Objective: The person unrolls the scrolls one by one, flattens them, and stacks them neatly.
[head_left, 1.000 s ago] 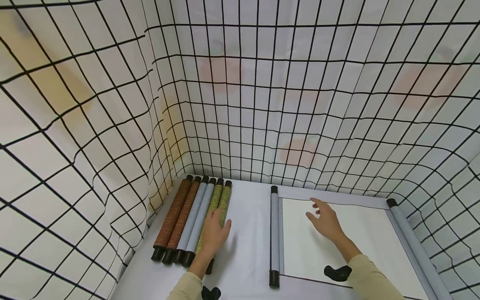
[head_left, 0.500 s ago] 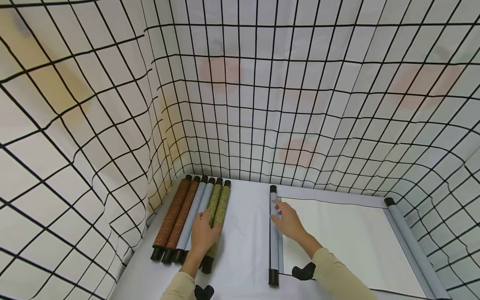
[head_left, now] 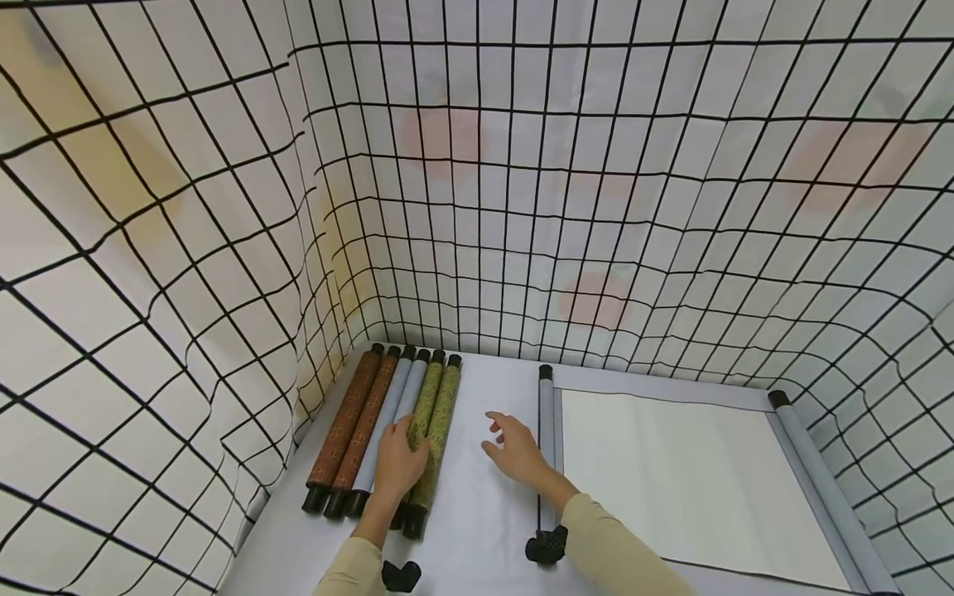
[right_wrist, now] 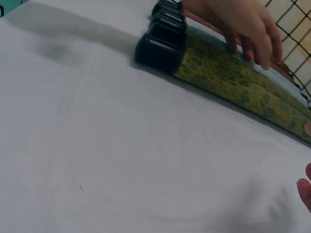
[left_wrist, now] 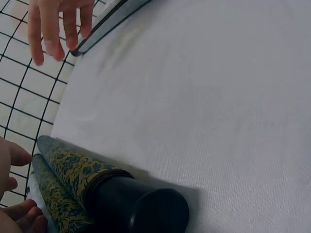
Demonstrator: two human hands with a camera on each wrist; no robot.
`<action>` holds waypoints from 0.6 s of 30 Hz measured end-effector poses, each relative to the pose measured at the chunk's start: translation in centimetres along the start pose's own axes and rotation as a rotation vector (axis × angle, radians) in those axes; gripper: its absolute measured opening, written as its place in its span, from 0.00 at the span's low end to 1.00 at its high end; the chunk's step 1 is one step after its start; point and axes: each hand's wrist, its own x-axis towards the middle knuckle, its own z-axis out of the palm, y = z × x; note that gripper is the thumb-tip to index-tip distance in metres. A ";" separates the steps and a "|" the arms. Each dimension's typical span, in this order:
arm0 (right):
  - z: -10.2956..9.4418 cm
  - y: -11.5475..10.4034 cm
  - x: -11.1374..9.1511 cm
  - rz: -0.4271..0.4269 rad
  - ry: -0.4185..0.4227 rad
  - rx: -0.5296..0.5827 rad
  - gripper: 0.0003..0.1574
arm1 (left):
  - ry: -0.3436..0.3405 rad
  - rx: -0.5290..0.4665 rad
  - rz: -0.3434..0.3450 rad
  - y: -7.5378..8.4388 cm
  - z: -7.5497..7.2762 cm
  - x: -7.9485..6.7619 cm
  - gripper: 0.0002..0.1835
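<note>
In the head view my left hand (head_left: 397, 463) hovers low over a row of rolled-up scrolls, its fingers loosely bent above a light blue scroll (head_left: 389, 410) and the green patterned scroll (head_left: 438, 434) at the row's right end. The right wrist view shows the left fingers (right_wrist: 262, 48) hanging over the rolls; whether they touch is unclear. My right hand (head_left: 520, 451) is in the air between that row and an unrolled scroll (head_left: 693, 480), fingers spread and holding nothing. White paper fills the unrolled scroll, with light blue borders and a roller at each side.
Two brown patterned scrolls (head_left: 346, 426) lie at the row's left end. All rolls have black end caps. A white cloth (head_left: 477, 530) covers the table. Black netting (head_left: 514, 223) over white walls encloses the back and sides.
My right hand has swept left from above the white paper, past its left roller, toward the green scrolls. My left hand has shifted slightly left, from the green scrolls toward the light blue ones.
</note>
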 end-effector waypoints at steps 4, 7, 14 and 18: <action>2.1 -1.0 0.4 0.020 -0.061 0.050 0.34 | 0.000 -0.001 0.021 -0.4 -0.3 0.2 0.30; 3.5 -1.5 0.7 0.073 -0.091 0.110 0.35 | -0.014 0.007 0.051 -0.8 -0.6 0.4 0.30; 6.2 -2.9 1.3 0.265 -0.149 0.292 0.36 | -0.046 0.037 0.078 -1.7 -1.7 0.9 0.32; 7.5 -3.6 1.5 0.344 -0.168 0.458 0.35 | -0.076 0.032 0.053 -1.8 -2.3 1.2 0.31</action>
